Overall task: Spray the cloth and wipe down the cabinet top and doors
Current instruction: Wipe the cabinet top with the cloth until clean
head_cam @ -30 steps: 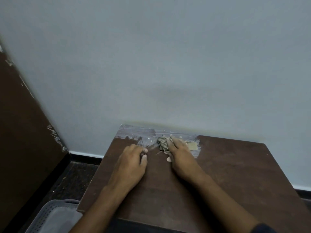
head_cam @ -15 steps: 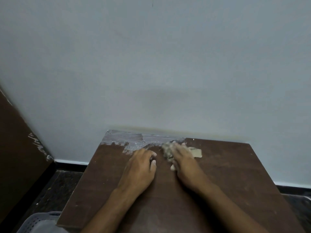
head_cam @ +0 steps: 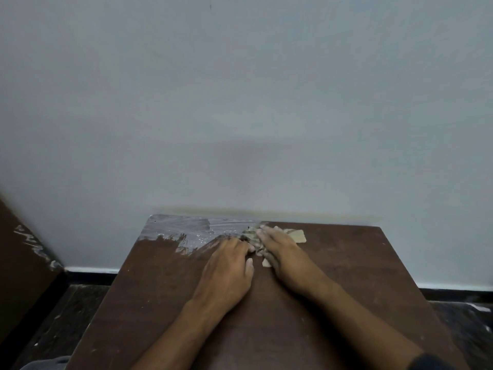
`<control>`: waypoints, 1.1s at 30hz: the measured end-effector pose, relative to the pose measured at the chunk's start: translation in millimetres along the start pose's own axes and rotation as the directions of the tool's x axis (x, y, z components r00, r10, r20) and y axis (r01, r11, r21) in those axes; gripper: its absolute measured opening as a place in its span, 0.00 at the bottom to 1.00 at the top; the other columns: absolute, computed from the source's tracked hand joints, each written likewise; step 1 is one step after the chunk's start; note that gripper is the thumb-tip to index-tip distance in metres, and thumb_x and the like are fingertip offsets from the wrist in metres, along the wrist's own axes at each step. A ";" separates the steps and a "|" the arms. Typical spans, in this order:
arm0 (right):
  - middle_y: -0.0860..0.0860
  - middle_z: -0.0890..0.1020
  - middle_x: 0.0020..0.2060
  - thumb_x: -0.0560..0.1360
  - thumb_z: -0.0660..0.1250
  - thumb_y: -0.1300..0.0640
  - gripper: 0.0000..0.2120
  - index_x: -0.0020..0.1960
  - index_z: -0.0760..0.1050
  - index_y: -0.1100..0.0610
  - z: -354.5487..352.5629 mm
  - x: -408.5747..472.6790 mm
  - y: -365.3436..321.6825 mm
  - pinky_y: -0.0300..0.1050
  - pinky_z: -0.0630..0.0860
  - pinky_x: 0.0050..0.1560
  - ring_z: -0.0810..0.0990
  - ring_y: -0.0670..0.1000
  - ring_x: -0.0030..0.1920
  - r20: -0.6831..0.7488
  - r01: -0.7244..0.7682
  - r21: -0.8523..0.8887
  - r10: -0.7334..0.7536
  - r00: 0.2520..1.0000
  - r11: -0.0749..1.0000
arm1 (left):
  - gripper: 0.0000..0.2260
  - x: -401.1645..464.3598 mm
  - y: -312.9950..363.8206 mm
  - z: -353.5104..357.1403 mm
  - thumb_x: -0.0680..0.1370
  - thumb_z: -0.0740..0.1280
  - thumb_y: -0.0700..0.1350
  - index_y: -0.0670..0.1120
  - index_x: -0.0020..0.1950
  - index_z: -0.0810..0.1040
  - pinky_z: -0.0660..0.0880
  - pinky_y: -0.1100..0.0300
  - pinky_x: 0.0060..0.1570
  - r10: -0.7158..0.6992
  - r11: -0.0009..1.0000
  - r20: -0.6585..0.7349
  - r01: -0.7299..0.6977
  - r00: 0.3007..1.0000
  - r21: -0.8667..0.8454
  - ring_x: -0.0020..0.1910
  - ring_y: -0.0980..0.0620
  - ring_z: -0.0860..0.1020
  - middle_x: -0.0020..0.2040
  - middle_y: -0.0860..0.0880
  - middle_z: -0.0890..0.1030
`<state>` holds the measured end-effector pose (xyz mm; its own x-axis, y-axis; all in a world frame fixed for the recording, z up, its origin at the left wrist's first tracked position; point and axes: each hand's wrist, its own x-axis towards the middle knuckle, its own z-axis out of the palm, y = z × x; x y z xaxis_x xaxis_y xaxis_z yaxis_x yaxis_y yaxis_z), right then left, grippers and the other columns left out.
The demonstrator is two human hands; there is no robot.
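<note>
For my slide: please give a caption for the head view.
Right hand presses cloth on cabinet top; left hand beside.

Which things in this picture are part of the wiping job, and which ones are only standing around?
Part of the job:
- cloth, pressed on the cabinet by the right hand
- cabinet top, with a whitish smear at its far left corner
- left hand, resting flat beside the cloth

Only standing around:
- grey basket on the floor, lower left
- brown panel at the left
- wall
</note>
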<state>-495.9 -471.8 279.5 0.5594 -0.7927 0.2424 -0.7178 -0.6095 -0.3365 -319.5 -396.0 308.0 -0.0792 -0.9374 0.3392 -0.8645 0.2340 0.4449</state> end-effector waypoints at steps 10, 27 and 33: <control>0.56 0.60 0.76 0.80 0.61 0.58 0.24 0.76 0.66 0.53 0.3 -7.5 -17.2 0.49 0.52 0.77 0.56 0.58 0.76 -0.057 -0.078 0.050 0.081 0.995 0.996 | 0.10 -0.6 -5.1 -2.8 0.78 0.63 0.49 0.50 0.58 0.77 0.73 0.56 0.57 -0.004 1.000 0.010 0.004 1.000 0.008 0.56 0.53 0.74 0.53 0.54 0.76; 0.57 0.68 0.67 0.78 0.59 0.53 0.20 0.67 0.70 0.58 -2.0 41.9 7.5 0.55 0.69 0.63 0.67 0.59 0.58 -0.133 -0.250 -0.240 0.223 0.966 0.938 | 0.12 -1.6 -30.9 -18.6 0.79 0.63 0.48 0.48 0.60 0.78 0.73 0.58 0.59 -0.073 0.996 -0.032 0.075 0.997 0.057 0.58 0.54 0.73 0.54 0.53 0.76; 0.55 0.68 0.67 0.80 0.56 0.49 0.21 0.71 0.67 0.55 19.5 32.3 -49.8 0.56 0.72 0.59 0.68 0.58 0.58 -0.002 0.068 -0.138 -0.069 0.998 0.988 | 0.11 -1.3 -30.9 -20.7 0.78 0.63 0.47 0.47 0.58 0.78 0.73 0.55 0.57 -0.120 0.990 -0.019 0.121 0.993 0.078 0.57 0.50 0.73 0.54 0.51 0.76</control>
<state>-433.9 -466.8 286.4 0.6064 -0.7491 0.2668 -0.7288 -0.6578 -0.1903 -282.4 -396.7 311.0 0.0343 -0.9535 0.2994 -0.9038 0.0983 0.4165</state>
